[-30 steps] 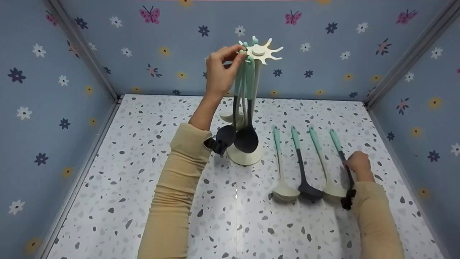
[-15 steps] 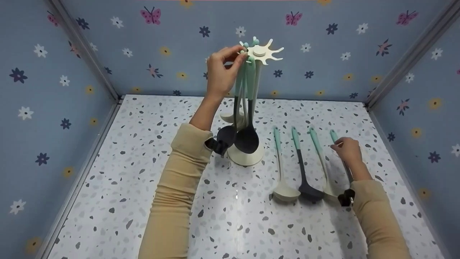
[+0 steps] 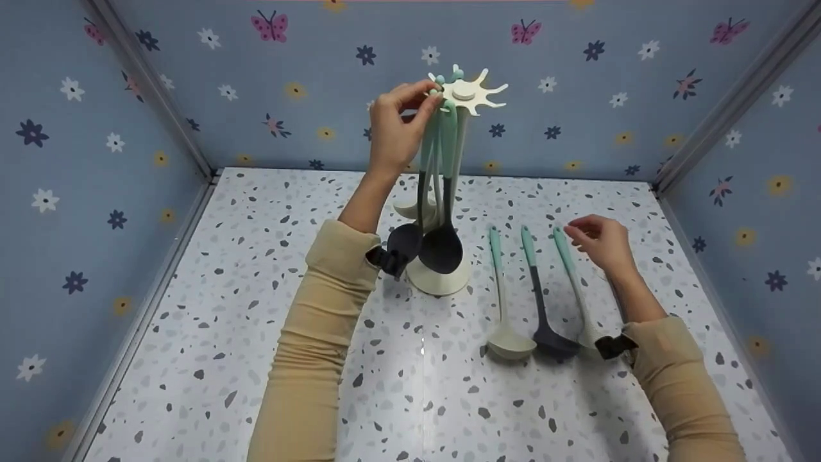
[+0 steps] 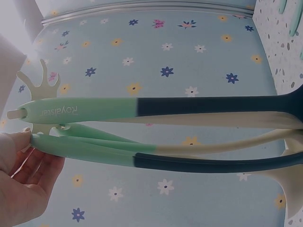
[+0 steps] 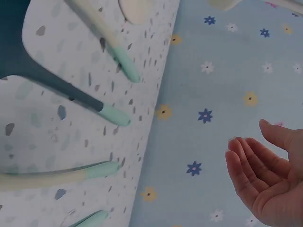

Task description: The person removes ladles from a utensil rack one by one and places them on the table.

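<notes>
My left hand (image 3: 394,131) pinches the top end of a mint-handled dark spoon (image 3: 404,240) at the arms of a cream utensil stand (image 3: 438,282). Beside it hangs another dark spoon (image 3: 442,250), with cream utensils partly hidden behind. In the left wrist view, thumb and fingers meet at the lower mint handle (image 4: 85,150). My right hand (image 3: 606,247), empty with fingers loosely bent, hovers near the handle of a cream ladle (image 3: 571,273). Left of that lie a dark ladle (image 3: 553,343) and another cream ladle (image 3: 512,345). My right arm mostly hides a fourth, dark-shafted utensil.
The speckled tabletop (image 3: 256,289) is bordered by blue flowered panels (image 3: 321,83) at the back and both sides. Several arms of the stand's star-shaped top (image 3: 487,96) stick out to the right.
My right hand has moved up and left, from the shaft of the rightmost utensil, past its handle, toward the neighbouring cream ladle's handle. The left hand has stayed in place.
</notes>
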Demonstrator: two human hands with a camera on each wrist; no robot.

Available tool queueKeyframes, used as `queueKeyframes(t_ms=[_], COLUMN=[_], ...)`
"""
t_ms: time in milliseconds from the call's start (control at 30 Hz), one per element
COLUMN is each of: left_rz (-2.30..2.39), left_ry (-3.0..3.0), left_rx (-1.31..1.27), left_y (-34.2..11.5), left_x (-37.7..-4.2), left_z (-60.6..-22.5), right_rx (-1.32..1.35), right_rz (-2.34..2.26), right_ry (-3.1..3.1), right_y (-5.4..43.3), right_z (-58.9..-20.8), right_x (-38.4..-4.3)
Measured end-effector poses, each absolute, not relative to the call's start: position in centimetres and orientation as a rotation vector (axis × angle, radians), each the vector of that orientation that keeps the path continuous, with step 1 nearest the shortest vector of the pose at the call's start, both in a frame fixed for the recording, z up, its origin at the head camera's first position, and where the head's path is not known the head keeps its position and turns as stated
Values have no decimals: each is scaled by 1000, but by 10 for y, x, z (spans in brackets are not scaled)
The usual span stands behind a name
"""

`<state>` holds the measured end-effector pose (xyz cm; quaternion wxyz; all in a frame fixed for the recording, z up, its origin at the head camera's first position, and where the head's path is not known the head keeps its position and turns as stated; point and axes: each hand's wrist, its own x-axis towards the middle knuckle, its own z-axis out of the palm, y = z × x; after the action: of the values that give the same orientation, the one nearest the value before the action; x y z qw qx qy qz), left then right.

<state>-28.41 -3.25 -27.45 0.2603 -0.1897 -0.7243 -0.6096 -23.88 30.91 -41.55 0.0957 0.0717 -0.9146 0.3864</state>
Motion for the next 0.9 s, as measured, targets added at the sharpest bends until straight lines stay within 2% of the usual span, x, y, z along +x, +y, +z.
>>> queueKeyframes(t_ms=[233, 533, 900], left_rz=[-1664, -1652, -1631], left_ry=[-1949, -1937, -1930], left_rx=[-520, -518, -542], left_y=[-32, -33, -33], left_x=[-284, -284, -283], left_z=[-275, -275, -275], right_rx=[334, 483, 617], right_rz=[1299, 1387, 1386], right_ry=[-2610, -2530, -2455], right_y=[284, 243, 218], right_z=[-381, -317, -275], right_x=[-234, -217, -218])
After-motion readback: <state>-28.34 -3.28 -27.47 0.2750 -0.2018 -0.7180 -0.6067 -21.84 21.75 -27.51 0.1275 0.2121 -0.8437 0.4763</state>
